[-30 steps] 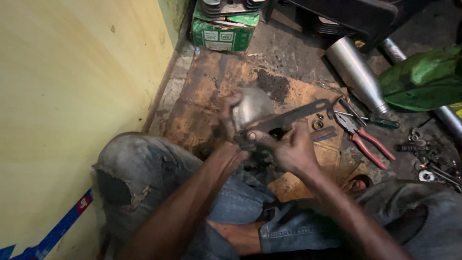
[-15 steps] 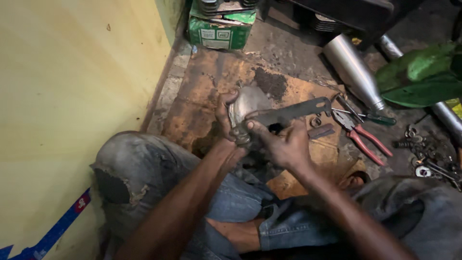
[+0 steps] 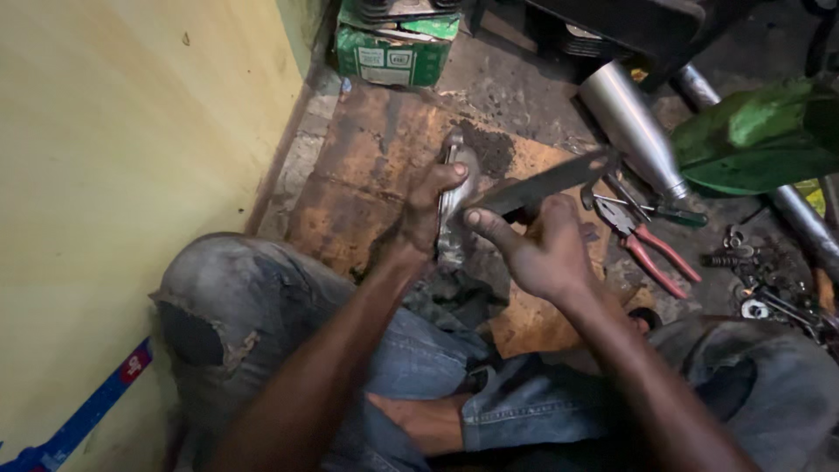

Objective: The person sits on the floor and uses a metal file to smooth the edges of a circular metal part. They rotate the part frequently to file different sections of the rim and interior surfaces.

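Two hands, both clamped: left hand (image 3: 426, 218) grips one metal casting (image 3: 454, 197); right hand (image 3: 540, 249) grips one flat file (image 3: 546, 183). One pair of red pliers (image 3: 642, 240) lies nearby.

Single head view, steep downward, close over lap and oily floor (image 3: 367, 166)

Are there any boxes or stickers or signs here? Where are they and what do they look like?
Cardboard box: top of the picture, on the floor by the yellow wall; rectangular, green with white label patches, worn.
Tape strip: bottom left, stuck slanting on the wall; blue with a small red patch.
No screens or signs show.
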